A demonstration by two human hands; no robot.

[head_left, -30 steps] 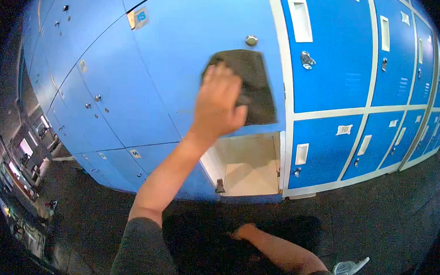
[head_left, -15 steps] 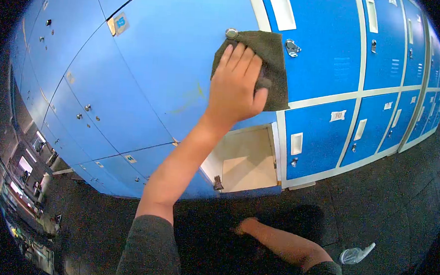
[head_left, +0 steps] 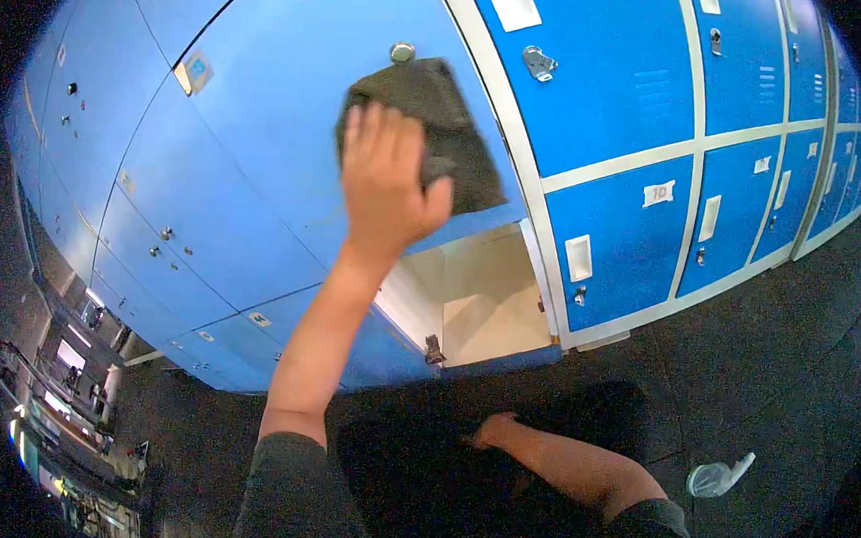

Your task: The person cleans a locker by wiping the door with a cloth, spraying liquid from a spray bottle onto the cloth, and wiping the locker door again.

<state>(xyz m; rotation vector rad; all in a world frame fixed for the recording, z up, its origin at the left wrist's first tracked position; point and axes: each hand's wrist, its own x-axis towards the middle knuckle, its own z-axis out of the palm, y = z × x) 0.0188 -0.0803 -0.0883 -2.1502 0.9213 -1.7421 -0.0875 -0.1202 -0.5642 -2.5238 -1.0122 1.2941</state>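
Observation:
My left hand (head_left: 389, 174) presses a dark olive-grey cloth (head_left: 444, 104) against the light-blue locker door (head_left: 293, 96), with a fold of cloth bunched by the thumb. Just above the cloth sits a round metal lock (head_left: 402, 52). Low down, my right hand (head_left: 495, 430) rests near my dark-clothed legs; its fingers are lost in shadow. Under the wiped door, an open locker compartment (head_left: 492, 306) shows its cream inside, with a small dark latch (head_left: 434, 349) at its front left.
Darker blue lockers (head_left: 616, 250) with white frames run off to the right. A clear plastic spray bottle or similar item with a white end (head_left: 716, 478) lies on the dark floor (head_left: 632, 513). More light-blue lockers (head_left: 170, 226) curve away left, beside a room with lights.
My left hand and the cloth have slid left across the door, away from the white frame. The view has shifted slightly. My right hand stays low.

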